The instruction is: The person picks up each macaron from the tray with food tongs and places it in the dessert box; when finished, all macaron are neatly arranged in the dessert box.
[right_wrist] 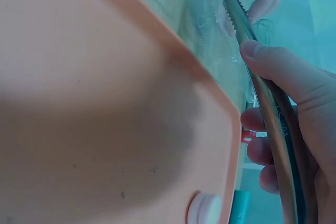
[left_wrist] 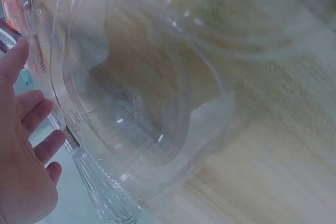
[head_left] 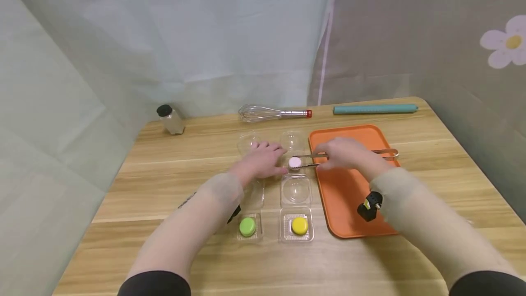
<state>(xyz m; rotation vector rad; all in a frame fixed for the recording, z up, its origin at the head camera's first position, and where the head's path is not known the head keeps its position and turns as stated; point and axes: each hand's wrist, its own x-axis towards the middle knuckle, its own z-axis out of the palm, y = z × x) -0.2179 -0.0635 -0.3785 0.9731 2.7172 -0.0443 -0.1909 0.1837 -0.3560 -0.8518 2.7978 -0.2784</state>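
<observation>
My right hand (head_left: 328, 155) grips metal tongs (head_left: 386, 152) over the far end of an orange tray (head_left: 349, 195). The tong tips pinch a pink macaron (head_left: 294, 162) just left of the tray. In the right wrist view the thumb and fingers of that hand (right_wrist: 286, 85) curl round the tongs (right_wrist: 257, 72). My left hand (head_left: 265, 155) rests with relaxed fingers on an open clear plastic clamshell (head_left: 251, 143), which fills the left wrist view (left_wrist: 147, 103) beside the hand (left_wrist: 29, 129).
Nearer me, a green macaron (head_left: 247, 226) and a yellow macaron (head_left: 299, 225) sit in open clear clamshells. At the back lie a whisk (head_left: 267, 113), a teal rod (head_left: 375, 109) and a small black-capped bottle (head_left: 170, 119). Curtains close the table's back and sides.
</observation>
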